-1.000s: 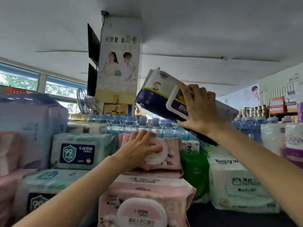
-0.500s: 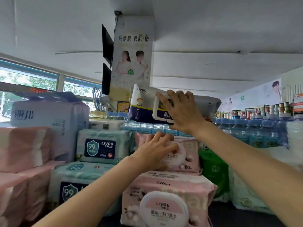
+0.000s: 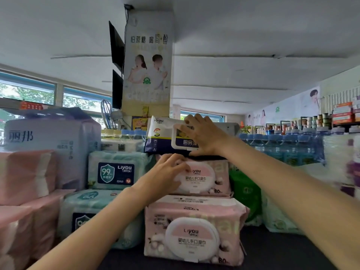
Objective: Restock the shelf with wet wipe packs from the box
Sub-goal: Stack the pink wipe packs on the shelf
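- The lower pink pack [image 3: 194, 230] stands nearest, at the bottom centre of the frame, on the dark shelf [image 3: 282, 250]; open shelf shows only to its right.
- The upper pink pack [image 3: 206, 177] sits on it at mid-frame; the left hand [image 3: 165, 175] rests on its front, fingers loosely spread and holding nothing, which steadies the stack.
- The navy-and-white wipe pack [image 3: 165, 136] lies on top of that, just above centre; the right hand [image 3: 204, 136] grips it from the front, fingers curled over its white lid.
- To finish well, the person would likely square this pack's edges with the pink one beneath before letting go, since the stack is tall and soft.
- Teal packs [image 3: 116, 168] crowd the left side and a green pack [image 3: 245, 190] the right, leaving little sideways room.
- Farther back, water bottles [image 3: 282, 141] line up behind; free space lies mostly above the stack.
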